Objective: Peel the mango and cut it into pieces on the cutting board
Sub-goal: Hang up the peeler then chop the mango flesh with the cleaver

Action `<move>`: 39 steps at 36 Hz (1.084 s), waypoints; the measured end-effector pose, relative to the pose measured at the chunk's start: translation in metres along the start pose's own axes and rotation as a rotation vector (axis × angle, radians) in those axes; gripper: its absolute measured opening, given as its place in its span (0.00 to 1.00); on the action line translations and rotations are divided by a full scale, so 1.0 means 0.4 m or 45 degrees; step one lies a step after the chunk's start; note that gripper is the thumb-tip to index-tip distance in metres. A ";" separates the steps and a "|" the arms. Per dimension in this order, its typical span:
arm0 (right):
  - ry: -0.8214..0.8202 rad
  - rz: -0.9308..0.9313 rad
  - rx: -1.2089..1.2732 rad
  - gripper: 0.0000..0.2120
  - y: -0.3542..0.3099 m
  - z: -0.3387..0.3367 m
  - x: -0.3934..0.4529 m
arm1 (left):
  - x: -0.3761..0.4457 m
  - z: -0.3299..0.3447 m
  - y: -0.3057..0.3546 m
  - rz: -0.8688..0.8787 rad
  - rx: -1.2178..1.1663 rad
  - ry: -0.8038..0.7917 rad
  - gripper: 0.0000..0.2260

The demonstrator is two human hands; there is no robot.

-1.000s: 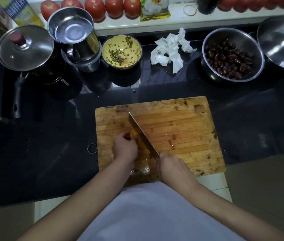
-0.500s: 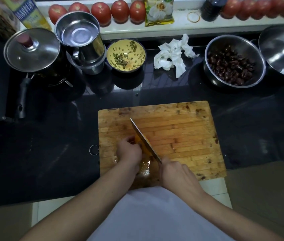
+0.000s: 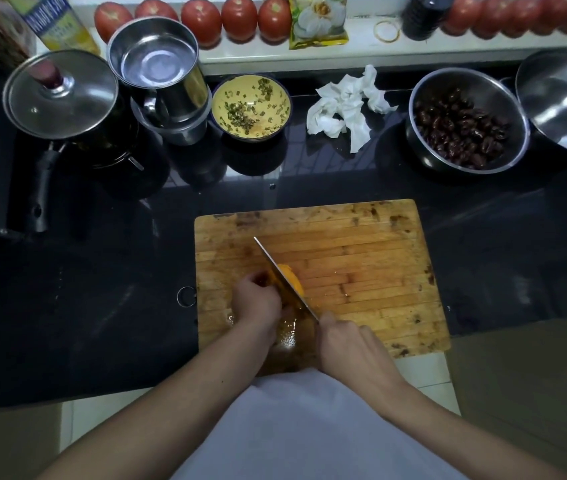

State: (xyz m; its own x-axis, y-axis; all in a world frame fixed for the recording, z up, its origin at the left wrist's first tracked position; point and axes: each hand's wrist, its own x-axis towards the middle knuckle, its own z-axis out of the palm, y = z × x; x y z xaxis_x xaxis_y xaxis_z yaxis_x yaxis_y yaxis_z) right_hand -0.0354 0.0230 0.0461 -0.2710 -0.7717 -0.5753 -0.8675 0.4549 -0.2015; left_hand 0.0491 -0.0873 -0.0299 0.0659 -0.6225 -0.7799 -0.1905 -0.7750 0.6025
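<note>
Meanwhile, at a dark kitchen counter [image 3: 67,306], a person's left hand [image 3: 256,304] is clamping a peeled orange mango [image 3: 290,280] against the near-left part of a wooden cutting board [image 3: 361,247], while the right hand [image 3: 351,344] is gripping a knife [image 3: 284,277] whose blade is lying diagonally across the fruit, seemingly partway through it. Wet juice is glistening on the board between the wrists.

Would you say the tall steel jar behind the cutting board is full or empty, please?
Empty, as far as shows: the steel jar stands upright with its mouth open, and its bare, shiny bottom is visible with nothing inside.
</note>
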 end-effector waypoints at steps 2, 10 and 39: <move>0.010 0.011 0.044 0.05 0.005 -0.002 -0.001 | -0.003 -0.001 0.002 0.015 0.026 -0.036 0.12; 0.076 0.011 0.127 0.05 0.019 0.004 -0.003 | 0.013 0.009 -0.003 0.042 0.098 -0.053 0.14; 0.218 0.066 0.255 0.11 0.066 0.036 -0.025 | -0.003 0.033 -0.015 0.116 0.113 -0.015 0.06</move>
State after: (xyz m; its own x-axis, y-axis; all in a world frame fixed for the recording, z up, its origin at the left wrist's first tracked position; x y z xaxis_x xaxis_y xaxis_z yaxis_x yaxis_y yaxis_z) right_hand -0.0495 0.0490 0.0349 -0.3943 -0.8013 -0.4499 -0.7552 0.5615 -0.3382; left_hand 0.0372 -0.0805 -0.0350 0.0327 -0.6880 -0.7250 -0.2812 -0.7024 0.6539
